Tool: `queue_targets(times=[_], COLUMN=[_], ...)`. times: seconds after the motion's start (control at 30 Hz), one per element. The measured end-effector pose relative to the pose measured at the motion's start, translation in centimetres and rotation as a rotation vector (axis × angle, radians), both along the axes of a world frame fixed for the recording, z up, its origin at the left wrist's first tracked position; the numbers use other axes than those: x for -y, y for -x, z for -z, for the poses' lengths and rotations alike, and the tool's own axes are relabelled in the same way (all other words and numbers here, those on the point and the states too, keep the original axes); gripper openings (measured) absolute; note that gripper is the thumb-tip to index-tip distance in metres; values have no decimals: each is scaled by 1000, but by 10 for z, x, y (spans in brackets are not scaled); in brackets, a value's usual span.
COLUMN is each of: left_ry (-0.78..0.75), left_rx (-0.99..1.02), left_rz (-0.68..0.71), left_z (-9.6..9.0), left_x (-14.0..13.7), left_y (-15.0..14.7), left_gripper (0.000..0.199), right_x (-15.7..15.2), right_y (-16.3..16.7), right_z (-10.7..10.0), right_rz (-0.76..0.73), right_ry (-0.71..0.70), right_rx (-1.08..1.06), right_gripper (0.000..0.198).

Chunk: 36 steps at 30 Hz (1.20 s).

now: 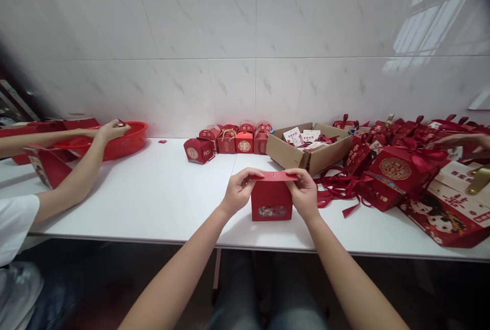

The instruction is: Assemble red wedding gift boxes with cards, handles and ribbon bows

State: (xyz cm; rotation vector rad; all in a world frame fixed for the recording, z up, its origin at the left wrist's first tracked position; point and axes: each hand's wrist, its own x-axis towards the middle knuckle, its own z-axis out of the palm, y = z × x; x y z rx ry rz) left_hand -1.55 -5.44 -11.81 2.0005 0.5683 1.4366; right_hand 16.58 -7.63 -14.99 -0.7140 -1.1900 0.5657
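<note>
A red gift box (271,194) stands upright near the front edge of the white table, with a small clear window low on its near side. My left hand (240,188) pinches the left end of the box's top flap, fingers curled over it. At the flap's right end, my right hand (305,192) grips in the same way, thumb and fingers pressed together. Behind the box sits an open cardboard box (288,155) holding white printed cards (294,137) and red pieces.
Several finished-looking small red boxes (229,142) line the wall. Red ribbons (337,182) and a pile of larger red gift boxes (394,169) crowd the right. At left, a co-worker's hands (111,130) reach over a red basin (130,143). Another person's hand (465,141) shows far right.
</note>
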Motion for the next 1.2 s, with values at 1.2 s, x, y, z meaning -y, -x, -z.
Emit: queue_targets(times=[1.2], left_ry=[346], left_rx=[136], left_rz=[-55], left_z=[24], left_x=[-45], left_y=[-19], left_gripper=[24], right_x=[-238], right_y=[-124], right_z=[-80], right_rz=[385], right_ry=[788], right_rx=[554], right_gripper=[29])
